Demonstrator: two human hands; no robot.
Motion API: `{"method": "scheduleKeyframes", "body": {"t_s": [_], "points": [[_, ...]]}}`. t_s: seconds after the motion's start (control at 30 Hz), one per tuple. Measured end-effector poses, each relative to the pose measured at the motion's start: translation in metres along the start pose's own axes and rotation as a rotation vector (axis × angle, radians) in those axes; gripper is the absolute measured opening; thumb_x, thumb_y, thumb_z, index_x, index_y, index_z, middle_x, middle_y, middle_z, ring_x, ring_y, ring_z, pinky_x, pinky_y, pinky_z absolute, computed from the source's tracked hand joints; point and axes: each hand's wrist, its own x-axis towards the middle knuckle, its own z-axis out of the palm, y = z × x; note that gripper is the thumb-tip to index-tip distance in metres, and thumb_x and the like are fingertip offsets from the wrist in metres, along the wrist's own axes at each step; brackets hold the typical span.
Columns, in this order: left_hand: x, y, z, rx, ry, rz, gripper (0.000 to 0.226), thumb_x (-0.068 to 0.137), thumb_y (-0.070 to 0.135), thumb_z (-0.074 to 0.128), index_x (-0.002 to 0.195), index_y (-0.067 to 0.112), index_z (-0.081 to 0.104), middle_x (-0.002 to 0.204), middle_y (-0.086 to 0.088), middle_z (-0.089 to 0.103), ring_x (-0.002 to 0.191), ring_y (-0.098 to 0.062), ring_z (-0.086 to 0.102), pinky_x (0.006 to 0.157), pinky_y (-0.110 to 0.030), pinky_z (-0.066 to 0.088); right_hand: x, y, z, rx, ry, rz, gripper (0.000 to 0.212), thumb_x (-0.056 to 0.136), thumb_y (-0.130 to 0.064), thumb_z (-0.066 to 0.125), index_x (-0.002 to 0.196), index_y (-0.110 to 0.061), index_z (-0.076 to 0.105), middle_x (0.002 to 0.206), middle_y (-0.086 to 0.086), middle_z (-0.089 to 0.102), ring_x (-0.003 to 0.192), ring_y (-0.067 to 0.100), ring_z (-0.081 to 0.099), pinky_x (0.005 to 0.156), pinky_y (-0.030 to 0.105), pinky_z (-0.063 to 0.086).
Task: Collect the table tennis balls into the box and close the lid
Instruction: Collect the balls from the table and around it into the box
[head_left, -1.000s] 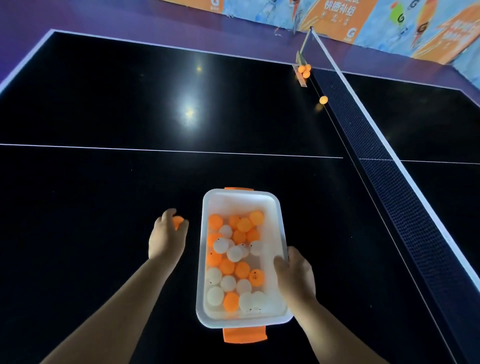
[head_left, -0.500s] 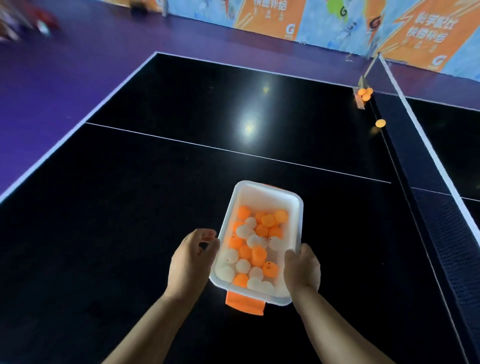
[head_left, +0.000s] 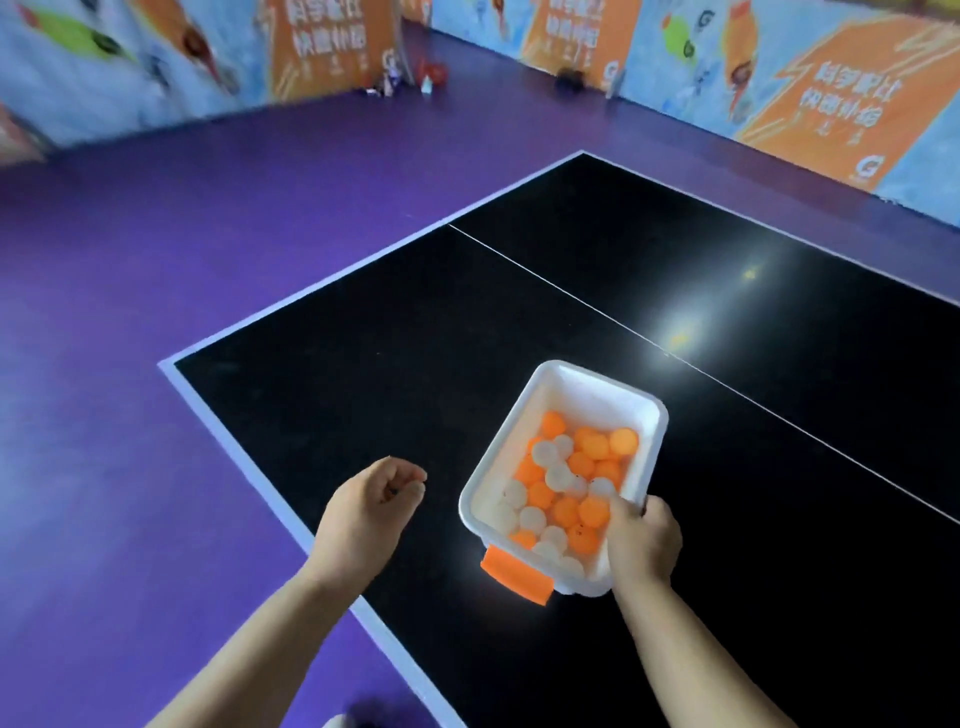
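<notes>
A white plastic box (head_left: 587, 387) with an orange latch (head_left: 514, 577) at its near end sits on the black table tennis table (head_left: 415, 322). Inside it lie several orange and white balls (head_left: 566, 488). My right hand (head_left: 641, 540) grips the box's right rim near the near corner, thumb inside over the balls. My left hand (head_left: 371, 512) hovers left of the box, apart from it, fingers curled in with nothing visible in them. No lid is in view.
The table's corner (head_left: 169, 366) and white edge line lie to the left, with its centre line (head_left: 675, 358) running behind the box. Purple floor (head_left: 156, 234) surrounds the table. Orange and blue banners (head_left: 810, 104) line the back, with small items on the floor by them.
The view has swung left, so the net and the balls by it are out of sight. My left hand no longer shows the orange ball and has drawn away from the box.
</notes>
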Motion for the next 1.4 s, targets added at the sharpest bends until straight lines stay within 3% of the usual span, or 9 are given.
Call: {"method": "scheduleKeyframes", "body": {"t_s": [0.17, 0.27, 0.33, 0.5, 0.8, 0.97, 1.1, 1.23, 1.4], "points": [[-0.010, -0.035, -0.068, 0.021, 0.107, -0.063, 0.008, 0.090, 0.027, 0.051, 0.086, 0.029, 0.058, 0.081, 0.011, 0.063, 0.066, -0.016, 0.055, 0.056, -0.026, 0.045, -0.069, -0.046, 0.066, 0.034, -0.245, -0.085, 0.014, 0.084, -0.017, 0.053, 0.081, -0.004, 0.058, 0.078, 0.009, 0.062, 0.066, 0.026, 0.059, 0.054, 0.030, 0.046], [-0.010, -0.065, -0.120, 0.050, 0.195, -0.133, 0.011, 0.079, 0.039, 0.048, 0.084, 0.030, 0.046, 0.085, 0.011, 0.055, 0.071, -0.016, 0.047, 0.068, -0.033, 0.046, -0.119, -0.075, 0.114, 0.015, -0.386, -0.149, 0.012, 0.083, -0.017, 0.054, 0.078, -0.007, 0.058, 0.076, 0.010, 0.063, 0.065, 0.026, 0.062, 0.054, 0.030, 0.048], [-0.011, -0.091, -0.161, 0.045, 0.244, -0.202, 0.020, 0.079, 0.045, 0.047, 0.089, 0.028, 0.048, 0.089, 0.009, 0.056, 0.077, -0.017, 0.050, 0.079, -0.040, 0.050, -0.156, -0.092, 0.150, 0.001, -0.458, -0.197, 0.012, 0.083, -0.016, 0.054, 0.077, -0.007, 0.058, 0.075, 0.008, 0.063, 0.062, 0.024, 0.059, 0.052, 0.028, 0.045], [-0.009, -0.174, -0.273, -0.010, 0.331, -0.322, 0.034, 0.089, 0.033, 0.055, 0.120, 0.020, 0.054, 0.108, 0.006, 0.062, 0.098, -0.018, 0.059, 0.084, -0.033, 0.049, -0.257, -0.133, 0.250, -0.053, -0.584, -0.306, 0.015, 0.082, -0.015, 0.056, 0.069, -0.009, 0.051, 0.066, 0.004, 0.055, 0.055, 0.017, 0.051, 0.049, 0.026, 0.038], [0.008, -0.282, -0.456, 0.017, 0.434, -0.457, 0.013, 0.086, 0.030, 0.054, 0.093, 0.019, 0.058, 0.084, 0.004, 0.063, 0.074, -0.015, 0.056, 0.067, -0.031, 0.043, -0.405, -0.201, 0.407, -0.150, -0.714, -0.456, 0.018, 0.080, -0.017, 0.057, 0.066, -0.009, 0.050, 0.061, 0.004, 0.051, 0.059, 0.023, 0.049, 0.055, 0.031, 0.036], [0.044, -0.319, -0.505, 0.026, 0.467, -0.486, 0.026, 0.084, 0.030, 0.055, 0.089, 0.005, 0.053, 0.072, 0.000, 0.053, 0.063, -0.016, 0.044, 0.059, -0.032, 0.033, -0.431, -0.240, 0.474, -0.171, -0.718, -0.550, 0.020, 0.080, -0.015, 0.059, 0.066, -0.005, 0.048, 0.057, 0.001, 0.046, 0.057, 0.021, 0.043, 0.054, 0.031, 0.035], [0.091, -0.344, -0.539, 0.037, 0.465, -0.513, 0.022, 0.085, 0.028, 0.054, 0.090, 0.006, 0.053, 0.076, -0.001, 0.055, 0.065, -0.017, 0.045, 0.059, -0.031, 0.034, -0.434, -0.274, 0.535, -0.157, -0.743, -0.555, 0.020, 0.079, -0.014, 0.059, 0.067, -0.002, 0.048, 0.058, 0.002, 0.045, 0.058, 0.021, 0.040, 0.054, 0.032, 0.034], [0.156, -0.363, -0.578, 0.029, 0.449, -0.533, 0.014, 0.082, 0.024, 0.053, 0.078, 0.013, 0.045, 0.070, 0.002, 0.049, 0.061, -0.014, 0.040, 0.056, -0.030, 0.031, -0.426, -0.317, 0.601, -0.127, -0.802, -0.540, 0.031, 0.081, -0.011, 0.058, 0.059, -0.011, 0.036, 0.056, 0.000, 0.040, 0.053, 0.016, 0.033, 0.050, 0.027, 0.027], [0.253, -0.369, -0.642, 0.023, 0.443, -0.523, 0.017, 0.082, 0.023, 0.055, 0.090, 0.009, 0.054, 0.073, 0.002, 0.053, 0.063, -0.013, 0.043, 0.056, -0.029, 0.033, -0.410, -0.393, 0.691, -0.124, -0.836, -0.513, 0.032, 0.080, -0.011, 0.059, 0.060, -0.012, 0.034, 0.057, 0.001, 0.038, 0.054, 0.016, 0.031, 0.052, 0.029, 0.027]]}}
